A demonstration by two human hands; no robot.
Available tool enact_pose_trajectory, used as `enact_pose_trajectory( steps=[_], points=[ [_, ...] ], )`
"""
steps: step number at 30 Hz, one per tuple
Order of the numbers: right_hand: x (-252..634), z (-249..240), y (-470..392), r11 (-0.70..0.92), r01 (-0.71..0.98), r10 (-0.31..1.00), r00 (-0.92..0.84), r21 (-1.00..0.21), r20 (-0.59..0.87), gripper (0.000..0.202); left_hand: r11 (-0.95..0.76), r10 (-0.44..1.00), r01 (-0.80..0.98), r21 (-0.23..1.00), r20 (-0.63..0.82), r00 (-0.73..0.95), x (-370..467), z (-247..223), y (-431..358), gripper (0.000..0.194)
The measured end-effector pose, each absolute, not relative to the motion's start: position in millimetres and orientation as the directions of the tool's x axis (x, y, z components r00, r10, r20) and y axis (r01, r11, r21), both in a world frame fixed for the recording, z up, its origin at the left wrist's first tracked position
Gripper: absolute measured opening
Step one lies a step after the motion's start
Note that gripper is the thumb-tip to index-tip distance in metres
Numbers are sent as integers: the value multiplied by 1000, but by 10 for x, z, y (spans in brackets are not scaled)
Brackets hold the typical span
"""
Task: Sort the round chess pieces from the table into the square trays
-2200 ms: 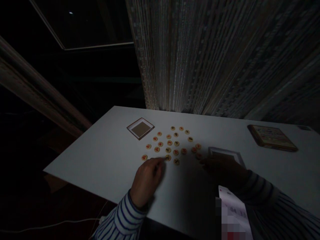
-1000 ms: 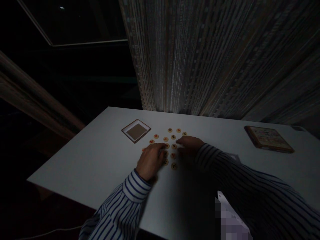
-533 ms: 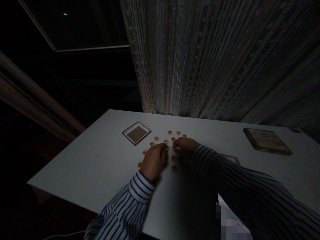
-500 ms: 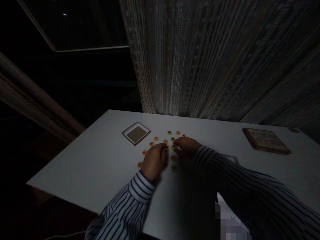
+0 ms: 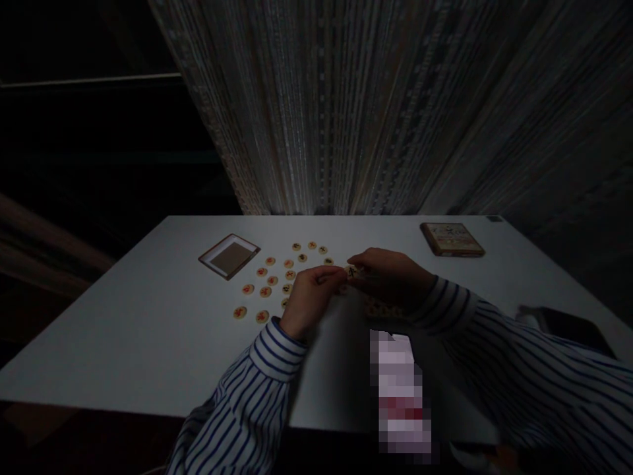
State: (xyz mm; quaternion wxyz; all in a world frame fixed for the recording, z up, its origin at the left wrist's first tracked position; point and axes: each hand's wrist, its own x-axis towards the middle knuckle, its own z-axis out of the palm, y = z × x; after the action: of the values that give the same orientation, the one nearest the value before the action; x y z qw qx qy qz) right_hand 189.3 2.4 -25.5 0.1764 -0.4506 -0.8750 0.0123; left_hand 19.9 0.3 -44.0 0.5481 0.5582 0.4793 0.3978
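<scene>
Round pale game pieces with red or dark characters, one of them a red-marked piece [image 5: 240,313], lie face up on the white table [image 5: 148,343]. Between my hands is a dark-marked piece [image 5: 352,272], raised a little and facing me. My right hand [image 5: 393,274] grips it with thumb and fingers. My left hand [image 5: 314,293] is pinched at the left edge of that same piece. More pieces [image 5: 383,309] sit close together in the shadow under my right hand.
An open shallow box lid [image 5: 229,256] lies at the back left. A flat wooden box [image 5: 452,239] is at the back right. Near the front edge is a pixelated, bright object [image 5: 400,389]. A dark object [image 5: 573,330] lies beyond my right sleeve. Curtains hang behind the table.
The view has shifted right. My hands have come together at one dark-marked piece, and more pieces show left of my left hand and beneath my right hand.
</scene>
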Motion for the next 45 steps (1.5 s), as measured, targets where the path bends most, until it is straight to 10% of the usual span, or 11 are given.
enact_pose_trajectory(
  steps=[17,45],
  points=[
    [2771,-575,-70,227,973,966,-229,-30,-120,23,-183,974,496,849,88,210,676,-1116,-174,25],
    [2664,-652,37,316,930,919,-253,185,-301,25,-163,969,475,865,50,240,671,-1266,-114,24]
  ],
)
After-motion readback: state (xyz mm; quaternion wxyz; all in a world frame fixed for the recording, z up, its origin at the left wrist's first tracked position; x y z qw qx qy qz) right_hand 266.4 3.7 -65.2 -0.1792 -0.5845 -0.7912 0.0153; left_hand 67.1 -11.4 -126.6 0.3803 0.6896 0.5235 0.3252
